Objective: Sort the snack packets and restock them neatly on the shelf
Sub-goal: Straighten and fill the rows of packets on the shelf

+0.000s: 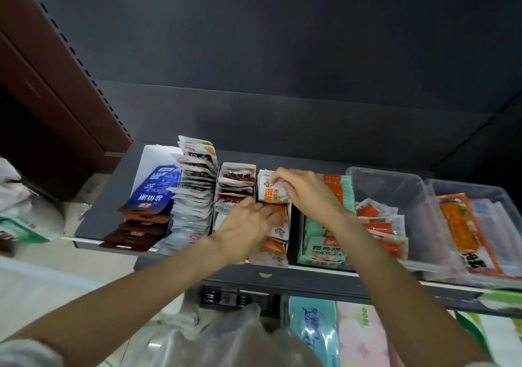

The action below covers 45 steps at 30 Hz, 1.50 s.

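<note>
Right hand (300, 190) pinches orange-white packet (270, 190); left hand (248, 224) presses packet row (275, 242).

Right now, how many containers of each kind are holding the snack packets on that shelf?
White cardboard display boxes: 4, counting the wide box on the left, the red-packet box, the orange-packet box the hands reach into, and the mint-packet box.
Clear plastic bins: 2, the nearer bin and the far-right bin.
Total: 6.
</note>
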Each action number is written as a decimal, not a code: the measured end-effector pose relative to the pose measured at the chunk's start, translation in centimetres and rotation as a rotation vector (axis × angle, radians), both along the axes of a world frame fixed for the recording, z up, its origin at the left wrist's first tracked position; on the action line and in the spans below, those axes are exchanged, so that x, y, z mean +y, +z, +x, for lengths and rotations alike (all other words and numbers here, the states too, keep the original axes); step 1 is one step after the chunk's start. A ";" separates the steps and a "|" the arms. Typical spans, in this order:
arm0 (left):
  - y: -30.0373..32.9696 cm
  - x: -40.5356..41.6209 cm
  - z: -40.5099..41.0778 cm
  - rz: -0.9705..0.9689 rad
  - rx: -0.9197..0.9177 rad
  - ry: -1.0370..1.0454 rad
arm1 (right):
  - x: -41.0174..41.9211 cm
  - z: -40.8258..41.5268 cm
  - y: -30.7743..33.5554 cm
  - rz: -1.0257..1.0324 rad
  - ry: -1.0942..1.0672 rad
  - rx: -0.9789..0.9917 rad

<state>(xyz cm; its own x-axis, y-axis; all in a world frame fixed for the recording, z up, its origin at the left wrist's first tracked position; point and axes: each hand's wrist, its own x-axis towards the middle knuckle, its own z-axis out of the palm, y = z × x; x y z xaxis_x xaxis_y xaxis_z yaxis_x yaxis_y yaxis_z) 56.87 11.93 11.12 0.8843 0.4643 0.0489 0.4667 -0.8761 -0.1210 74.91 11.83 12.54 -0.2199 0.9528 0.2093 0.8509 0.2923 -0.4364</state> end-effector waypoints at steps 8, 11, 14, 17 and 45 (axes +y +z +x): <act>1.8 3.7 0.6 0.065 -0.245 0.219 | -0.9 1.5 2.1 -0.478 0.037 0.292; 1.3 3.7 1.0 0.068 -0.332 0.221 | -0.7 0.8 1.8 -0.356 0.047 -0.093; 0.9 2.8 0.8 0.088 -0.455 0.175 | -1.1 -0.2 0.7 -0.156 -0.003 -0.347; 1.6 0.5 -0.5 -0.030 -0.492 -0.003 | -1.5 -0.6 0.4 -0.112 -0.035 -0.351; -1.9 0.7 -0.7 0.033 -0.422 0.206 | -6.4 -2.1 3.3 -0.262 -0.316 0.221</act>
<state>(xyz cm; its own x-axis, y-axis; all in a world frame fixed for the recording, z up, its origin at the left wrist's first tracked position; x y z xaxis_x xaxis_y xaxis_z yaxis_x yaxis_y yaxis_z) 56.18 12.61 9.19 0.6733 0.6205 0.4020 0.6450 -0.7588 0.0909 72.76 5.39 15.88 0.1127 0.9929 -0.0381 0.7588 -0.1108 -0.6419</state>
